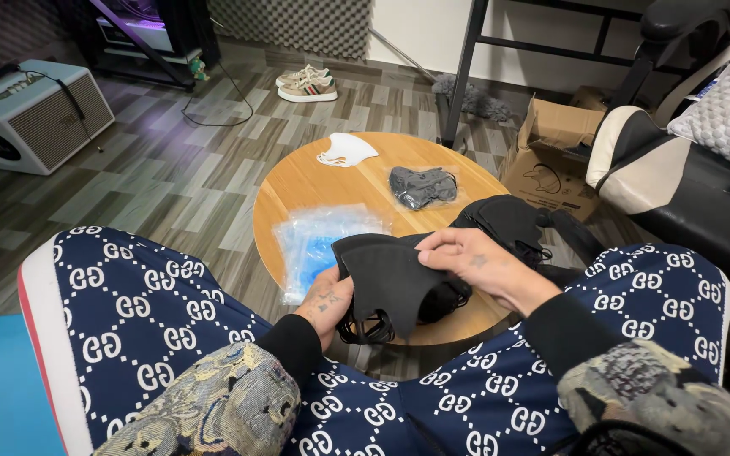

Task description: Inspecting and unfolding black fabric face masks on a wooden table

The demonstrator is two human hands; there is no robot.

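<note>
Small round wooden table (314,181) on grey plank flooring, with a cardboard box (553,148) just past its far right edge and sneakers (307,84) well beyond it. Over the table's near edge, both hands are on a black face mask (384,279): left hand (326,302) curled around its lower corner, right hand (472,257) pinching the top edge. Straps dangle below, partly hidden. More black masks (509,221) pile behind it, hard to count. Crinkly clear plastic bags (318,241) lie left of it, a white mask (345,149) at the far edge.
</note>
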